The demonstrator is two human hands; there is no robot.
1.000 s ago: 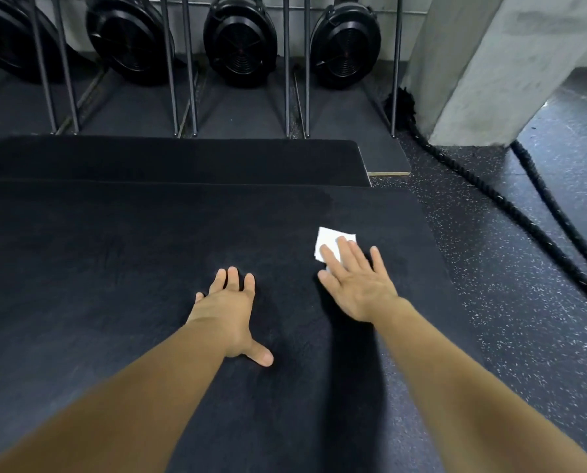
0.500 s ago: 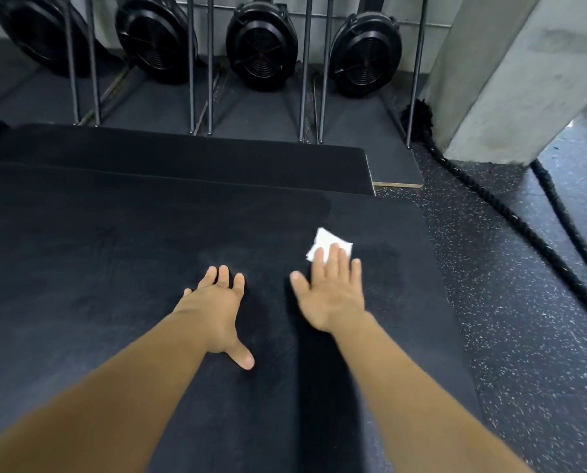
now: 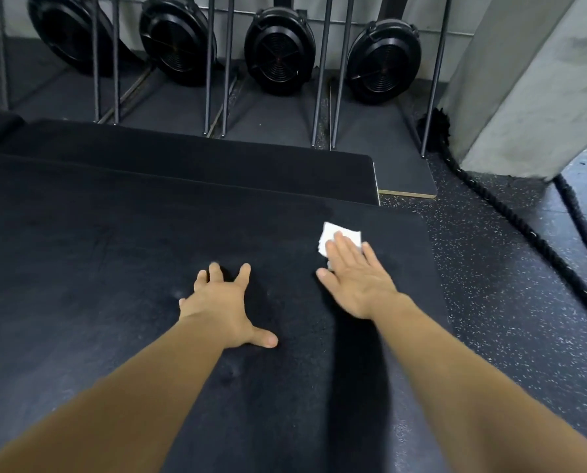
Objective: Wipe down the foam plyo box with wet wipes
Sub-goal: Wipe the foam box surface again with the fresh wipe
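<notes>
We've got the wipe pinned flat under our right hand, fingers straight, near the far right corner of the box. Left hand braces on top, fingers spread, holding nothing. Best bet: even pressure, overlapping strokes out to the edge. Count: one wipe, two hands, four fans behind.

**One camera, worn on my head**

It looks forward and down, close above the black foam plyo box, with my forearms entering from the bottom edge. My left hand and right hand fall near the middle. Beyond my hands the wide lens reaches a row of black flywheel housings; right of my right hand, speckled floor.
</notes>
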